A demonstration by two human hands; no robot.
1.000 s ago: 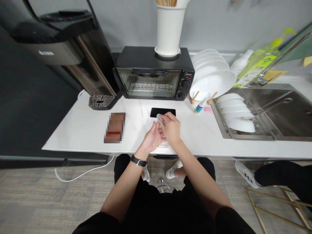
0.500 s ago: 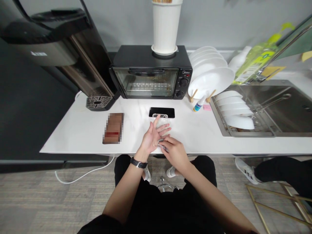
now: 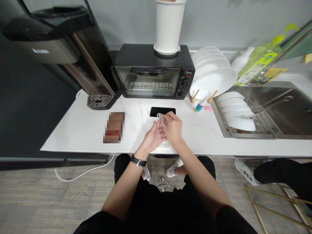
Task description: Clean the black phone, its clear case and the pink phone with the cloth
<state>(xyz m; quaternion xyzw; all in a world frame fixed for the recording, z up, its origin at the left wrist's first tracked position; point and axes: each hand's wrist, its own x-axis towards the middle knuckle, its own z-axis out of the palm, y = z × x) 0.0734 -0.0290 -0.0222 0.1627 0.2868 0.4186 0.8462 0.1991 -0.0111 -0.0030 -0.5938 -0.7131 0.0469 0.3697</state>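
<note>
Left hand (image 3: 152, 138) steadies a clear phone case (image 3: 162, 143) near the countertop's (image 3: 80, 133) front edge; right hand (image 3: 172, 128) pinches a small wipe (image 3: 161, 117) just before the phone (image 3: 162, 111).

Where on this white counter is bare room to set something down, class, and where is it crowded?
Bare white countertop lies left of the blurred brown block, and between the right hand and the steel sink's dish rack. It is crowded at the centre: both hands, left hand, work a clear phone case beside the black phone.
</note>
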